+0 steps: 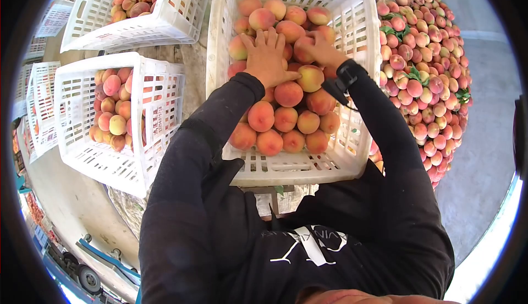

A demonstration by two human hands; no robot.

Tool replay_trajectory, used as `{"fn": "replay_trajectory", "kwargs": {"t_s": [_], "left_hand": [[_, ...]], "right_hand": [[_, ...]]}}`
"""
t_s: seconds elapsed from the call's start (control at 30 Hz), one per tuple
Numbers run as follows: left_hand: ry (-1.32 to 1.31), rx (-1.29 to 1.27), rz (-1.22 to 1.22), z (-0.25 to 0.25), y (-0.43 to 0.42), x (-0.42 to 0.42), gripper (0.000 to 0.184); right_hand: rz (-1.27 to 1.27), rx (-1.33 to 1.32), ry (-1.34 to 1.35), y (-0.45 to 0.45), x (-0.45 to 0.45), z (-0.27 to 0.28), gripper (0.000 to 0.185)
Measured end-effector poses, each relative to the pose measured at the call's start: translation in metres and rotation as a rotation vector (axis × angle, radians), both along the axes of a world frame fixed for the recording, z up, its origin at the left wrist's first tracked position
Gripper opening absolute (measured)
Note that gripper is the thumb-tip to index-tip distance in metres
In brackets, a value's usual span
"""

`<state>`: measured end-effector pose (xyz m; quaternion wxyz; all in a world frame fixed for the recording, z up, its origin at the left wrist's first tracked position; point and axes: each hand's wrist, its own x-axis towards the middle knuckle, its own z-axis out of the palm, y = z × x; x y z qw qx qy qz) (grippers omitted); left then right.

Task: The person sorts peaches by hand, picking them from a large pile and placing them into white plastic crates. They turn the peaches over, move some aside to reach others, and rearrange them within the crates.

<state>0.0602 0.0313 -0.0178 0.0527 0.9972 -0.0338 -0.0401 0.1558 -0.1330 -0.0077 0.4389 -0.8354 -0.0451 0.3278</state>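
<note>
A white slatted plastic crate [297,177] stands right in front of me, its bottom covered with several red and yellow peaches [260,116]. My left hand [269,59] lies palm down on the fruit near the middle, fingers spread, the thumb by a yellowish peach [311,78]. To its right, my right hand [324,51] reaches down among the peaches with bent fingers, touching a red peach [303,50]; its fingertips are partly hidden. A black watch [347,75] is on the right wrist, with a dark strap hanging from it.
Two more white crates with peaches, one at the upper left [118,34] and one at the left [99,166], stand beside mine. A large heap of peaches [423,73] with some green leaves lies to the right. Further crates and a wheeled cart [91,278] show at the far left.
</note>
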Motion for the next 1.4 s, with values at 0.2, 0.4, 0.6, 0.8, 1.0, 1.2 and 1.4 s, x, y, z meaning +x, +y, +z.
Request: {"fn": "replay_trajectory", "kwargs": {"t_s": [0.2,0.4,0.6,0.8,1.0,1.2,1.4], "left_hand": [[0.036,0.017,0.011,0.004,0.001,-0.001,0.108],[-0.145,-0.088,-0.192,-0.020,0.009,0.007,0.105],[-0.031,-0.145,-0.324,-0.005,0.014,0.002,0.105],[-0.022,-0.067,-0.290,0.008,0.009,-0.004,0.105],[-0.007,-0.072,-0.261,0.004,0.006,-0.005,0.105],[0.011,-0.068,-0.274,0.003,0.007,-0.006,0.104],[0.072,-0.034,-0.259,0.014,0.005,-0.004,0.104]], "right_hand": [[0.492,-0.159,-0.488,-0.009,-0.028,-0.024,0.065],[0.297,-0.310,-0.858,0.001,-0.054,-0.039,0.058],[0.216,-0.255,-0.721,0.000,-0.055,-0.029,0.050],[-0.168,0.328,-0.209,-0.001,-0.019,-0.034,0.047],[-0.104,0.369,0.104,0.033,0.020,0.023,0.054],[0.312,0.110,-0.398,0.051,0.039,0.006,0.075],[0.326,-0.044,-0.492,-0.037,0.063,-0.011,0.068]]}}
